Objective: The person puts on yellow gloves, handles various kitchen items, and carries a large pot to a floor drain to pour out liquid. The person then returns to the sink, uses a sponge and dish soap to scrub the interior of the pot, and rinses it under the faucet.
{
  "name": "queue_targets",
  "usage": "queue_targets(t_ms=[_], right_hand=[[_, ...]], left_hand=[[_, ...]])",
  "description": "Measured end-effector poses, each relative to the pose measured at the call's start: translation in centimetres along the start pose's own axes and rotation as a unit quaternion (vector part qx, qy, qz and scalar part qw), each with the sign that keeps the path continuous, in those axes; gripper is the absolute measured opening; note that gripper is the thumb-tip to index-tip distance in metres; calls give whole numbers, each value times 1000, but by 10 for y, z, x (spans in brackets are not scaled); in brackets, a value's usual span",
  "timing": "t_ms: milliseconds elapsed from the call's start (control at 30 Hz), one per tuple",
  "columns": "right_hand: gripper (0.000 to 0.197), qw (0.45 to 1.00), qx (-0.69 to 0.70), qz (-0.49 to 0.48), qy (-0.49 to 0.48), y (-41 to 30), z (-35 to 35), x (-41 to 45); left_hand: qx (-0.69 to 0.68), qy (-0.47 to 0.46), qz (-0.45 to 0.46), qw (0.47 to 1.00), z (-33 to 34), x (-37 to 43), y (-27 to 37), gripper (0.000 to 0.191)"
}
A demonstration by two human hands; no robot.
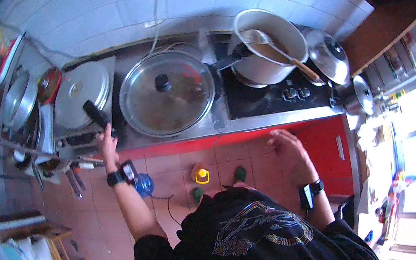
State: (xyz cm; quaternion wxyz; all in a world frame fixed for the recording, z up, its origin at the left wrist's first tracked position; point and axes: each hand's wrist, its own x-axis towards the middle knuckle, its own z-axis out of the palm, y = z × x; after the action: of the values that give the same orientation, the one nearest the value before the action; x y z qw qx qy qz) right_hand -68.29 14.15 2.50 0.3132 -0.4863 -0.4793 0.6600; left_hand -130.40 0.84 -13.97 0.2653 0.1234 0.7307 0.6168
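Note:
My left hand (108, 144) is at the counter's front edge, its fingertips at the lower end of a black handle (94, 114); whether they grip it I cannot tell. Just behind lies a round metal lid (80, 94). To the right of this hand sits a wide pan (172, 115) under a glass lid with a black knob (162, 83). My right hand (289, 144) hangs in front of the counter, fingers loosely bent, holding nothing visible. Beyond it, a tall pot (264, 68) stands on the black gas hob (257, 102), with a wooden-handled wire skimmer (279, 50) resting in it.
A domed metal lid (327, 61) leans right of the tall pot. A rack with metal bowls (21, 100) and utensils stands at the left. On the tiled floor are a yellow-capped bottle (201, 174) and a blue water jug (143, 184). A wooden shelf (382, 30) juts out at the right.

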Motion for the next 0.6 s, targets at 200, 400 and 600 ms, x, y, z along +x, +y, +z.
queue_targets(t_ms=[200, 400, 600], right_hand=[[55, 873, -230, -264, 339, -82, -100, 23], [75, 708, -563, -335, 262, -186, -110, 72], [44, 737, -638, -196, 113, -190, -127, 142]], left_hand=[[9, 69, 50, 996, 30, -92, 50, 78], [27, 59, 86, 994, 73, -138, 79, 68], [30, -27, 98, 994, 173, -188, 111, 57]])
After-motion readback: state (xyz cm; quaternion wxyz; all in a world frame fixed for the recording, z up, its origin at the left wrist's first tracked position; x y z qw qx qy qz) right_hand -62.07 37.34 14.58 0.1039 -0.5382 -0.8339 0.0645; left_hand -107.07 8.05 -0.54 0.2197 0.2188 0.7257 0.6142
